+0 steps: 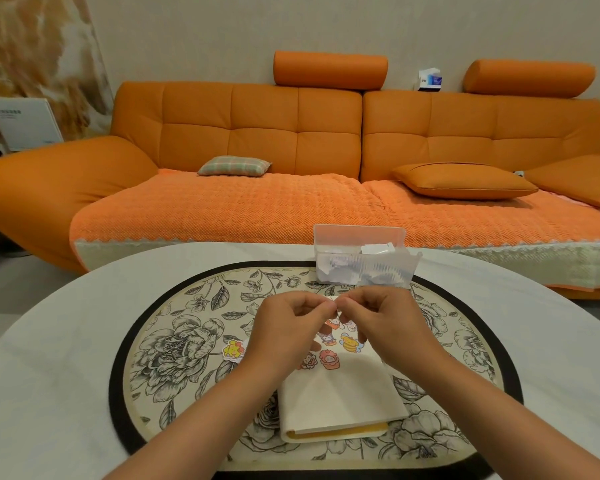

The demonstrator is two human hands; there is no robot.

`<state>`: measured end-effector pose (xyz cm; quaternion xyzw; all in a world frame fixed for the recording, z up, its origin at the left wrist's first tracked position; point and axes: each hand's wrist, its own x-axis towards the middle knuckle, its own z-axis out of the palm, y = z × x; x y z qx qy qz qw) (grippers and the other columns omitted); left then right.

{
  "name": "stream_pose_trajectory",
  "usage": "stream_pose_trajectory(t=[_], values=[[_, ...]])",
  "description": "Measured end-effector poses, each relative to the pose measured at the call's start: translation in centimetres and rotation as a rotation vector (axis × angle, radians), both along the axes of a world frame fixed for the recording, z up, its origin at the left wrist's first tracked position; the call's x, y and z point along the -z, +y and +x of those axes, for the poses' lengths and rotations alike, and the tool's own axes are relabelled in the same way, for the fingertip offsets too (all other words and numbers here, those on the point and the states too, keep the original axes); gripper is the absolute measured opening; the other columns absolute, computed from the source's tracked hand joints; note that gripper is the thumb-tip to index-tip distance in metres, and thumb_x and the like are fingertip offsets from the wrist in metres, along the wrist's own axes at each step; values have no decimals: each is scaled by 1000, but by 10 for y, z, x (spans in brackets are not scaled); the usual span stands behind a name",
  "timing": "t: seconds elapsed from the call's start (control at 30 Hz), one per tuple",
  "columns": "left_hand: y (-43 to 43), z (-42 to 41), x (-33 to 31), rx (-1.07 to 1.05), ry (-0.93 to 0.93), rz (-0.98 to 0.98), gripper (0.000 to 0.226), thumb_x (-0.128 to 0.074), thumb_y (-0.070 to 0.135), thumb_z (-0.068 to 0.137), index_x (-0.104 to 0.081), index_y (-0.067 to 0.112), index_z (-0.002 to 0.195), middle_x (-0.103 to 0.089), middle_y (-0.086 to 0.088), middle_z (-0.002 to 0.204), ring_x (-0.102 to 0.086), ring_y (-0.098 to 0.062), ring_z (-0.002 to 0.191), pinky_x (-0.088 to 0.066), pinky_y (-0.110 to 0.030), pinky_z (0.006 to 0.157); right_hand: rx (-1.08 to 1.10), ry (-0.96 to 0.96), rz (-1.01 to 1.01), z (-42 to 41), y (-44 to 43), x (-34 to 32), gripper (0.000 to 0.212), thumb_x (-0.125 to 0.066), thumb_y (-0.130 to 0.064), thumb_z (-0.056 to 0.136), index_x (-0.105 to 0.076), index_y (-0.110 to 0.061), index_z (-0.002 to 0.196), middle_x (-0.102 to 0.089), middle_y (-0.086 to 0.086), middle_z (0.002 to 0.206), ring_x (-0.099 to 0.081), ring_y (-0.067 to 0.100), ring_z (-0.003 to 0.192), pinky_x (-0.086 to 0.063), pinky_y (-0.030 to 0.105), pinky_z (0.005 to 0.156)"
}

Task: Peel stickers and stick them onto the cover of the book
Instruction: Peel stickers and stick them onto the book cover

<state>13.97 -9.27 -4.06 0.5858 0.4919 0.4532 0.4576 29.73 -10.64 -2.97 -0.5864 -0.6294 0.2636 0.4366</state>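
A cream-covered book [340,400] lies shut on the floral mat, its spine toward me. Several cartoon stickers [329,355] are stuck on the far part of its cover. Above them my left hand [288,327] and my right hand [385,320] meet fingertip to fingertip, both pinching a small white-backed sticker [336,308] that is mostly hidden by the fingers. One loose yellow and pink sticker [234,349] lies on the mat to the left of the book.
A round floral placemat [174,344] with a black rim covers the middle of the white table [49,341]. A clear plastic box [361,254] holding paper scraps stands at the mat's far edge. An orange sofa [291,150] with cushions fills the background.
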Motion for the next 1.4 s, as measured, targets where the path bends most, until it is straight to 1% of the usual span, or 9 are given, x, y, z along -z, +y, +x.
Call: stream_pose_trajectory(t=[0.13,0.5,0.63,0.8,0.9,1.0,1.17,1.27,1.4], values=[[0,0,-3,14,11,13,7,-72,20,91,-75,15,86,-76,-3,83,-75,-14,71,-56,-29,50,-14,56,-19,1,-2,-5,18,-69,-21,90,-78,-21,75,-72,-4,67,-54,6,47,-44,17,48],[-2,1,-2,39,50,50,8,-72,18,91,-74,15,83,-74,-7,78,-74,-19,69,-52,-25,47,-12,-5,1,2,-3,-2,20,-67,-20,91,-75,-26,73,-70,-2,64,-55,6,50,-55,40,57],[-3,3,-4,38,31,15,10,-69,15,91,-73,10,84,-72,-9,78,-68,-13,58,-48,-21,43,-22,-97,38,1,-4,-1,22,-66,-19,91,-72,-28,72,-61,-19,53,-52,1,48,-47,28,52],[-2,3,-6,64,1,-1,12,-64,11,93,-69,3,86,-66,-5,71,-56,-5,42,-40,-16,38,-13,24,-12,-2,-2,-1,22,-65,-16,91,-74,-19,72,-61,-10,52,-52,6,48,-49,30,54],[1,3,-5,98,-22,-3,13,-62,11,94,-67,9,82,-66,-6,76,-60,-8,51,-44,-19,42,-27,146,-95,-2,-2,-3,21,-63,-13,92,-74,-8,75,-61,1,52,-52,11,47,-44,21,46],[4,1,-1,131,-7,15,15,-62,13,95,-65,14,81,-67,-3,77,-63,-12,63,-48,-22,46,-58,267,-168,-1,-1,-3,17,-64,-13,91,-74,-6,79,-67,21,74,-54,18,53,-39,25,44],[7,-3,-1,162,17,19,14,-61,18,97,-62,17,84,-64,-10,76,-58,-4,52,-47,-19,48,-65,304,-127,-2,-1,-1,10,-71,-17,90,-77,-11,84,-72,6,74,-55,15,51,-39,26,43],[10,-4,2,194,22,39,11,-62,18,97,-65,18,86,-69,-15,86,-65,-9,69,-54,-27,56,-42,315,-146,-2,0,0,13,-68,-16,92,-76,-11,83,-71,1,71,-55,16,51,-40,26,43],[11,-7,2,229,-37,13,13,-58,12,99,-69,12,93,-71,0,91,-69,-12,83,-59,-34,58,-17,289,-149,-1,2,1,16,-66,-19,94,-75,-15,82,-68,8,69,-54,16,50,-40,25,45]])
